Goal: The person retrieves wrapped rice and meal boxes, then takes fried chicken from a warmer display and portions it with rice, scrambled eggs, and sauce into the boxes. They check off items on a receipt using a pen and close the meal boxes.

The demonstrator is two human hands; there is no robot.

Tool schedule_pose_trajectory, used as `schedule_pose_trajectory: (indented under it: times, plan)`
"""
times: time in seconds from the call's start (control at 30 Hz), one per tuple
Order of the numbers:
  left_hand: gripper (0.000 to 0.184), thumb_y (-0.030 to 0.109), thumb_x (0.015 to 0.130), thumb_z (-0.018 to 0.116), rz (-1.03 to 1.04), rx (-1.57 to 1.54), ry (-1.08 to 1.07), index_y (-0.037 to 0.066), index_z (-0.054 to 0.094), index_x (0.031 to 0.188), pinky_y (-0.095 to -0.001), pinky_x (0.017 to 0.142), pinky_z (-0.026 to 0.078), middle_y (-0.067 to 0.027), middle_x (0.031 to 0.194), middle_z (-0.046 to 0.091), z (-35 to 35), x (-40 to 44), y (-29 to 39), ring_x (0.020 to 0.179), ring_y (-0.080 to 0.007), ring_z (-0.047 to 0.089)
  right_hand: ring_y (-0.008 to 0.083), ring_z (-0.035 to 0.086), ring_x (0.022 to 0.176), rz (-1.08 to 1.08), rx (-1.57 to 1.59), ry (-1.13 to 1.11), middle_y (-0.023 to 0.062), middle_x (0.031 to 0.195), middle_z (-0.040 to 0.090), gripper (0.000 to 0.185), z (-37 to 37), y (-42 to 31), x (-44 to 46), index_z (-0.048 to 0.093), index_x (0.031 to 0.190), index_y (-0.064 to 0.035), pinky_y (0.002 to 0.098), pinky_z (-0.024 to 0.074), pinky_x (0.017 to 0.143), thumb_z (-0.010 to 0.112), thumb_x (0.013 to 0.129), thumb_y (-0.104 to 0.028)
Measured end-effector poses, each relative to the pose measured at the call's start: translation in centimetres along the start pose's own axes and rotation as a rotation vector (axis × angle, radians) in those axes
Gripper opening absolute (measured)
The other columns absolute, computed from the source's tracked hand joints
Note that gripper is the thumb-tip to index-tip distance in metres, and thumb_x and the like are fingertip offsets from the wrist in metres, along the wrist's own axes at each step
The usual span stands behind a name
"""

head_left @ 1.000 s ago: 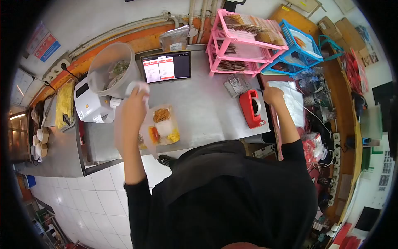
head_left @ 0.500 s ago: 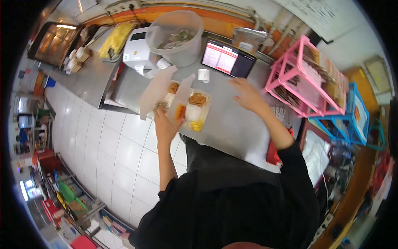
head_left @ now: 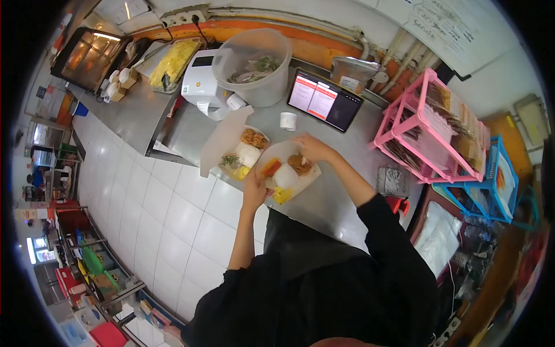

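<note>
Both my hands hold a paper meal box [head_left: 303, 187], which sits tilted near the counter's front edge. My left hand [head_left: 254, 188] grips its left side, fingers partly hidden by the box. My right hand [head_left: 313, 148] has closed on its upper right rim. Inside lie white rice [head_left: 285, 175], a brown piece of food [head_left: 299, 165], something orange-red [head_left: 270, 168] and yellow food [head_left: 282, 195]. Just left of it stands a second meal box with its lid [head_left: 222, 141] raised, holding fried food [head_left: 254, 137], rice [head_left: 248, 154], greens [head_left: 230, 161] and a yellow portion.
Behind the boxes are a paper roll [head_left: 288, 121], a tablet [head_left: 325, 99], a label printer [head_left: 202, 82] and a clear tub [head_left: 258, 87] with leafy contents. A pink rack [head_left: 425, 124] stands on the right. Tiled floor [head_left: 173, 214] lies beyond the counter's left front edge.
My right hand has come down and left from above the counter onto the box's rim. The right-hand box has shifted right and tilted, away from the other box. My left hand moved right with it.
</note>
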State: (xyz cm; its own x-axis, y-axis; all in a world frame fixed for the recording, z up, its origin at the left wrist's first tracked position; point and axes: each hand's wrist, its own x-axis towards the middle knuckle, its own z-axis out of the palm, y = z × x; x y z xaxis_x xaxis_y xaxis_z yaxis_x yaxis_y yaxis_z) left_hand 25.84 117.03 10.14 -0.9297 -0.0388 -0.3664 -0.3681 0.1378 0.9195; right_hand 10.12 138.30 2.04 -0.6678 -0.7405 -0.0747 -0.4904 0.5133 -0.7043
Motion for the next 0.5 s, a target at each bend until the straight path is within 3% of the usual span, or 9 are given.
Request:
schedule_pose_trajectory:
  times: [0.1, 0.13, 0.2, 0.33, 0.4, 0.43, 0.5]
  plan:
    - [0.037, 0.005, 0.091, 0.050, 0.070, -0.261, -0.167, -0.003, 0.039, 0.126, -0.0297, 0.069, 0.056, -0.0158, 0.111, 0.058, 3.5, 2.5, -2.9, 0.087, -0.0224, 0.067, 0.0280, 0.059, 0.106, 0.086, 0.523, 0.162, 0.0132, 0.110, 0.058, 0.035, -3.4, -5.0, -9.1, 0.054, 0.115, -0.0006, 0.0378, 0.0502, 0.086, 0.058, 0.081, -0.004]
    - [0.039, 0.012, 0.093, 0.054, 0.192, -0.276, -0.269, -0.002, 0.039, 0.126, -0.0280, 0.075, 0.055, -0.0154, 0.109, 0.060, 4.2, 3.0, -3.3, 0.095, -0.0228, 0.066, 0.0260, 0.060, 0.103, 0.201, 0.752, 0.173, 0.0130, 0.110, 0.058, 0.033, -3.1, -3.6, -10.7, 0.054, 0.115, -0.0004, 0.0349, 0.0517, 0.083, 0.057, 0.083, -0.004]
    - [0.039, 0.013, 0.093, 0.054, 0.187, -0.309, -0.258, -0.001, 0.039, 0.126, -0.0273, 0.076, 0.054, -0.0144, 0.108, 0.061, 5.6, 5.3, -5.2, 0.097, -0.0223, 0.065, 0.0219, 0.063, 0.097, 0.416, 1.211, 0.199, 0.0124, 0.112, 0.058, 0.029, -1.3, 0.0, -12.7, 0.052, 0.115, 0.0000, 0.0290, 0.0545, 0.078, 0.056, 0.087, -0.004]
    - [0.034, 0.018, 0.095, 0.051, 0.244, -0.375, -0.154, -0.001, 0.043, 0.122, -0.0260, 0.077, 0.053, -0.0126, 0.108, 0.062, 8.8, 8.6, -6.4, 0.096, -0.0212, 0.065, 0.0193, 0.067, 0.087, 0.371, 1.139, 0.588, 0.0139, 0.106, 0.061, 0.022, 1.2, 2.0, -13.0, 0.053, 0.110, 0.0015, 0.0242, 0.0556, 0.069, 0.054, 0.092, -0.010]
    - [0.036, 0.023, 0.096, 0.050, 0.116, -0.303, -0.131, -0.001, 0.045, 0.122, -0.0286, 0.076, 0.053, -0.0141, 0.107, 0.063, 9.3, 9.5, -4.7, 0.094, -0.0237, 0.066, 0.0201, 0.067, 0.087, 0.387, 1.071, 0.719, 0.0139, 0.100, 0.063, 0.024, 1.2, 1.6, -12.2, 0.053, 0.109, 0.0028, 0.0254, 0.0553, 0.068, 0.054, 0.094, -0.016]
    - [0.037, 0.025, 0.096, 0.049, 0.050, -0.265, -0.113, -0.002, 0.046, 0.121, -0.0300, 0.076, 0.052, -0.0148, 0.107, 0.063, 9.1, 9.7, -3.6, 0.093, -0.0250, 0.066, 0.0225, 0.067, 0.084, 0.516, 0.904, 0.673, 0.0151, 0.099, 0.063, 0.024, 1.0, 1.2, -11.8, 0.053, 0.109, 0.0033, 0.0276, 0.0552, 0.068, 0.052, 0.094, -0.016]
    - [0.038, 0.026, 0.094, 0.050, 0.189, 0.181, -0.056, -0.003, 0.050, 0.118, -0.0347, 0.078, 0.051, -0.0177, 0.106, 0.063, 8.4, 10.1, -1.1, 0.096, -0.0283, 0.064, 0.0272, 0.067, 0.080, 0.750, 0.559, 0.562, 0.0177, 0.099, 0.064, 0.025, -1.2, -1.4, -11.3, 0.053, 0.108, 0.0043, 0.0322, 0.0549, 0.068, 0.050, 0.095, -0.017]
